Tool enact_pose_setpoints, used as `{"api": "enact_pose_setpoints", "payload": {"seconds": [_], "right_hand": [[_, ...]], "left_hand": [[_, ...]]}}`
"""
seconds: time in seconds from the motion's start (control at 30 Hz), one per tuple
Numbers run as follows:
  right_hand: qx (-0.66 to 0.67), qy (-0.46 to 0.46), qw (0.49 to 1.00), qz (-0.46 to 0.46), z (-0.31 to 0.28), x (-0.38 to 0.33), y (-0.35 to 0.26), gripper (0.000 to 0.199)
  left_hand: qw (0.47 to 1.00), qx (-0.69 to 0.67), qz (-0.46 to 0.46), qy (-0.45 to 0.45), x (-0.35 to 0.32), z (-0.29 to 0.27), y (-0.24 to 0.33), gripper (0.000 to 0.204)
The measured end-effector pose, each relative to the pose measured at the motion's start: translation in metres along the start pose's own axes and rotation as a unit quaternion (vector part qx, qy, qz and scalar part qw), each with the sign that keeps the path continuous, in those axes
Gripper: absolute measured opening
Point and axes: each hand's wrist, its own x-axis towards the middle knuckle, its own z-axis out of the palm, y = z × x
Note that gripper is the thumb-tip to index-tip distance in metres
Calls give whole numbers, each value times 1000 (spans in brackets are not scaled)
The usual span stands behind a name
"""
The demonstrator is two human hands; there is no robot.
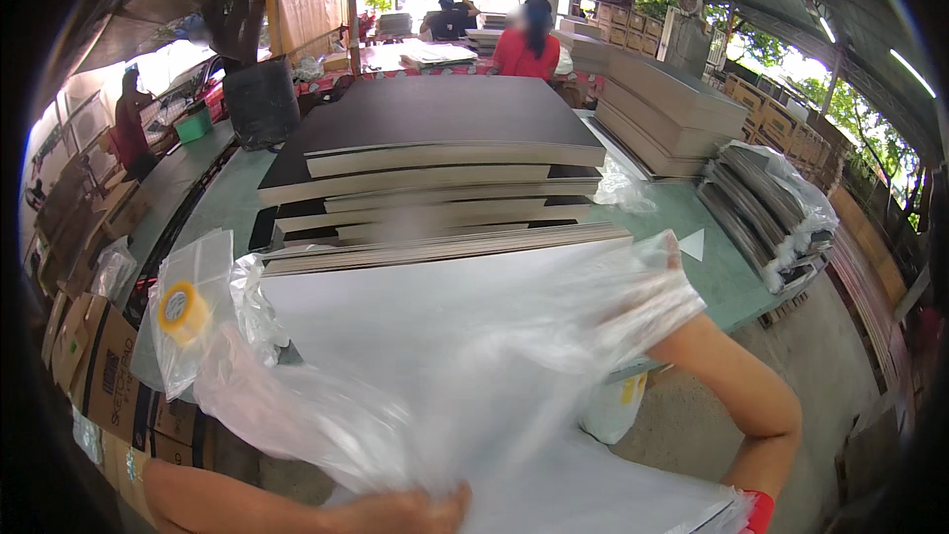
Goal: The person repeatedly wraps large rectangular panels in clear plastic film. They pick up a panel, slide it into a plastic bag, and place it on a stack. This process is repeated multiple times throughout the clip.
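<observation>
Right hand (pixel 664 289) sits inside the clear plastic bag (pixel 445 376), fingers spread against its far end, while the left hand (pixel 415 511) pinches the bag's near edge low down. Bag and white board (pixel 415 307) run lengthwise away from the person across the green worktop (pixel 727 277), toward the stacked dark boards (pixel 435 153).

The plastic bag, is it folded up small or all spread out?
Spread out. The clear plastic bag billows wide over the white board, the right hand inside it and the left hand holding its lower edge.
</observation>
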Motion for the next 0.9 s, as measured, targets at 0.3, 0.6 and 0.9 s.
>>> {"api": "enact_pose_setpoints", "payload": {"seconds": [0.3, 0.6, 0.9], "right_hand": [[-128, -186, 974, 1, -20, 14, -23, 40], [-15, -241, 968, -72, -12, -1, -56, 61], [549, 85, 812, 180, -49, 12, -33, 23]], "left_hand": [[983, -96, -139, -73, 1, 7, 3, 16], [911, -209, -324, -145, -30, 61, -55, 25], [837, -468, -165, -232, -47, 87, 3, 18]]}}
